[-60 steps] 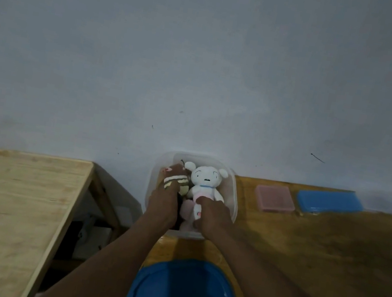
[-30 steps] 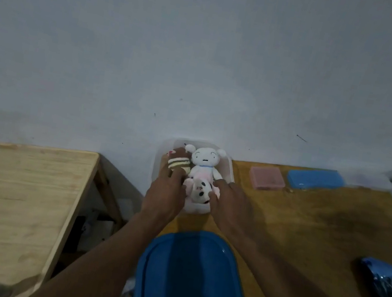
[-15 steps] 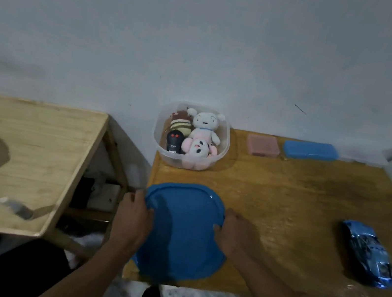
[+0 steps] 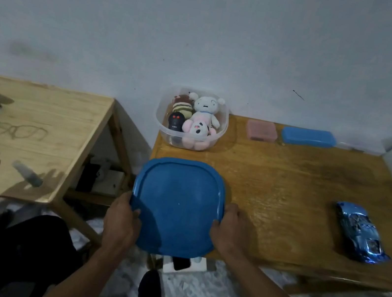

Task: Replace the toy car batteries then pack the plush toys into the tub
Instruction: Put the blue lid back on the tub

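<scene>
The left hand [image 4: 120, 223] curls round the left edge of a blue lid [image 4: 177, 205], the right hand [image 4: 230, 229] round its right edge, the lid overhanging the worktop's [image 4: 286, 189] near edge. Behind it, an open clear tub [image 4: 160, 126] against the wall holds the plush toys [image 4: 204, 113] and a black remote [image 4: 176, 120]. The blue toy car [image 4: 360, 231] lies well apart on the right.
</scene>
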